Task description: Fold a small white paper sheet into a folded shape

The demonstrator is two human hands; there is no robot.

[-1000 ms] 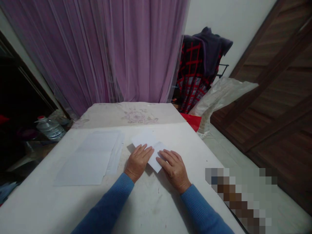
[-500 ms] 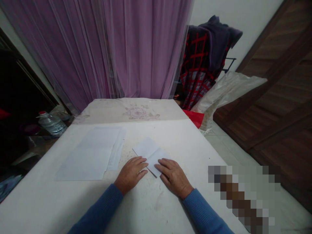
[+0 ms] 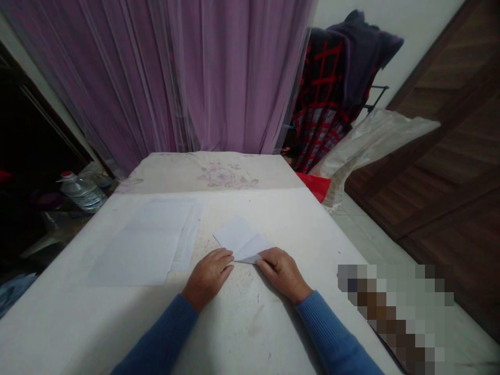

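Note:
A small folded white paper [image 3: 240,238] lies on the white table [image 3: 234,323] just beyond my hands. My left hand [image 3: 208,276] rests with its fingers curled, the fingertips pressing the paper's near left edge. My right hand [image 3: 282,272] has its fingers bent at the paper's near right corner, where a flap is lifted off the table. Both arms wear blue sleeves.
A stack of white sheets [image 3: 146,242] lies to the left. A flowered cloth [image 3: 211,174] covers the table's far end. Purple curtains [image 3: 187,78], a rack of clothes [image 3: 336,88], a plastic bag [image 3: 371,140] and a water bottle [image 3: 80,191] stand around.
Both hands have drawn back toward me along the paper. Their fingers went from flat on it to curled at its near edge, and the near flap has lifted.

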